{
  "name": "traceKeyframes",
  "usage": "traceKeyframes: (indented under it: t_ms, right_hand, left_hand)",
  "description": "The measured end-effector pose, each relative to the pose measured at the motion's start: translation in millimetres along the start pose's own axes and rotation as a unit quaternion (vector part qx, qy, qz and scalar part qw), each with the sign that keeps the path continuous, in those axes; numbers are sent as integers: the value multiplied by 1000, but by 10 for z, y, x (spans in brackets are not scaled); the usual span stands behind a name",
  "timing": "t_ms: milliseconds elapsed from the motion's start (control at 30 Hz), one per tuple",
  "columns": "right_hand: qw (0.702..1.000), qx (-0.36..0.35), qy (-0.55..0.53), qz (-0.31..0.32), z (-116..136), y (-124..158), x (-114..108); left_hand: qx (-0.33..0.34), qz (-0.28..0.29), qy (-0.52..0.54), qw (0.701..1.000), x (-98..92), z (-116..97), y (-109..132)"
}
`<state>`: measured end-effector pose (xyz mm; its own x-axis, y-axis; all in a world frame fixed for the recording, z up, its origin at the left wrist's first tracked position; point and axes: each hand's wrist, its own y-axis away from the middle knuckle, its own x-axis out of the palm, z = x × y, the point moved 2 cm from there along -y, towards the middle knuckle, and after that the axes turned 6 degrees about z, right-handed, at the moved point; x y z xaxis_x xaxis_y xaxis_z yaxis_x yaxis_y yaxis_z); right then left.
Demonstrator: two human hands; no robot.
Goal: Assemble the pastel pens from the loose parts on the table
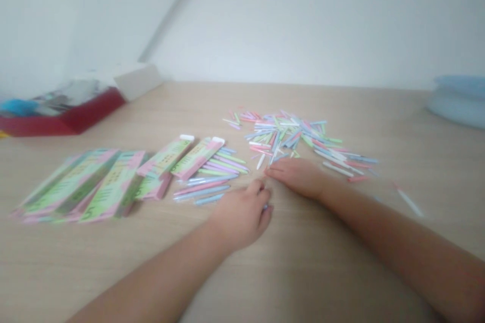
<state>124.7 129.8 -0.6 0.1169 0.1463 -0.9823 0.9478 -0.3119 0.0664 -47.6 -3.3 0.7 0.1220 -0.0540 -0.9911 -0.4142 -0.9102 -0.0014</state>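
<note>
My left hand [242, 214] is curled low over the table, fingers closed. A small pale bluish bit shows at its fingertips, too blurred to name. My right hand [297, 175] reaches in at the near edge of a loose pile of pastel pen-like sticks [288, 131], its fingers together and pointing left; whatever they hold is hidden. Left of my hands lies a neater group of blue, green, purple and pink pen-like sticks [215, 171]. Beside that group are several long pink-and-green printed boxes [162, 156], some leaning on others. The whole picture is smeared by motion.
A red box [91, 111] with a raised white flap and mixed items stands at the back left. At the right edge sits a pale blue rounded object [458, 101]. One white stick [409, 201] lies apart near my right forearm. A white wall rises behind the wooden table [189, 106].
</note>
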Motion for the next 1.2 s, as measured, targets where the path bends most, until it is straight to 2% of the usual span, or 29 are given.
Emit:
traceKeyframes:
  t_ms: [167, 300, 467, 600, 733, 900, 1067, 1200]
  right_hand:
    - [999, 29, 18, 25, 122, -41, -46]
    - [996, 83, 17, 41, 107, -105, -61]
    - [988, 139, -21, 56, 49, -228, -14]
    - [983, 167, -59, 43, 97, -347, -28]
    - [984, 144, -97, 40, 202, -418, -149]
    - [986, 88, -119, 72, 300, -509, -319]
    - [984, 96, -103, 111, 314, -667, -381]
    - [982, 112, -100, 117, 334, -778, -374]
  left_hand:
    - [2, -5, 0, 1000, 14, 4, 0]
    - [8, -4, 6, 1000, 24, 10, -2]
    - [22, 2, 7, 1000, 24, 4, -1]
    - [22, 3, 4, 1000, 21, -1, 0]
    - [22, 3, -5, 1000, 12, -10, -9]
    - [20, 0, -6, 1000, 10, -16, -21]
    - [17, -1, 4, 1000, 22, -10, -19]
    - [16, -4, 3, 1000, 22, -12, -19]
